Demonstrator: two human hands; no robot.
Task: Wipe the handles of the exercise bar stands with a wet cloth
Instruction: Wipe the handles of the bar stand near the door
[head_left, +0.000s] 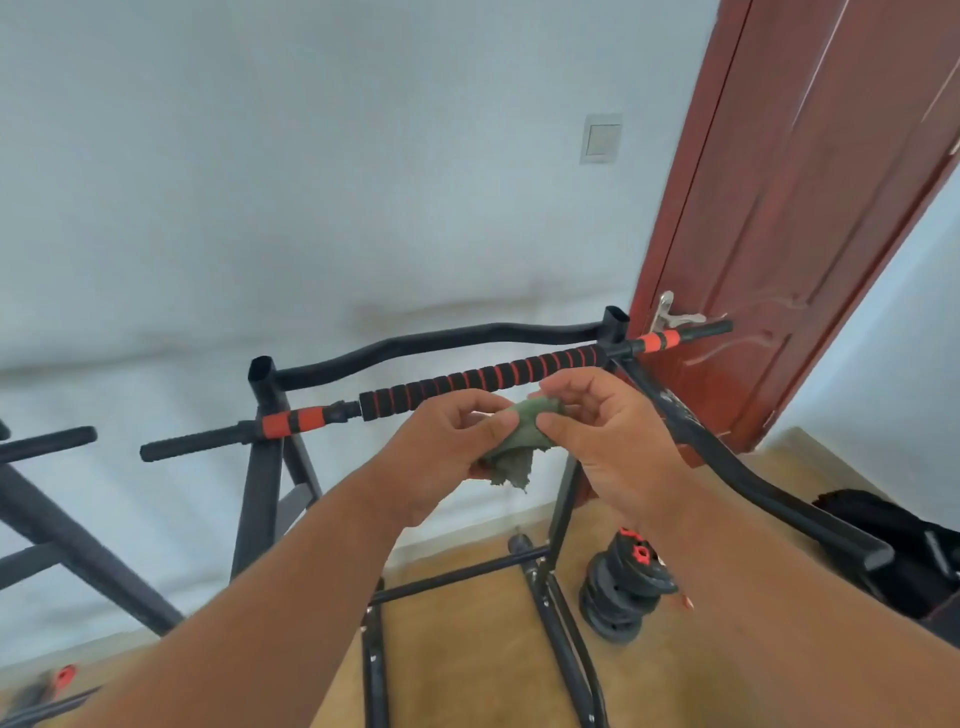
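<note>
- Both forearms filled the near foreground, reaching forward and meeting at a green cloth (519, 436).
- Left hand (441, 447) pinched the cloth's left side, thumb on top and fingers curled beneath; a ragged corner hung below it.
- Right hand (608, 431) pinched the cloth's right end between thumb and curled fingers, just beside the left hand.
- Just beyond both hands ran a black-and-orange foam bar (483, 376), resting across a black stand (262, 467); its black foam handle (192, 443) stuck out to the left of the left hand.
- Below the right hand, stacked weight plates (621, 592) sat on the wooden floor.
- Beyond the right hand stood a red-brown door (789, 208).
</note>
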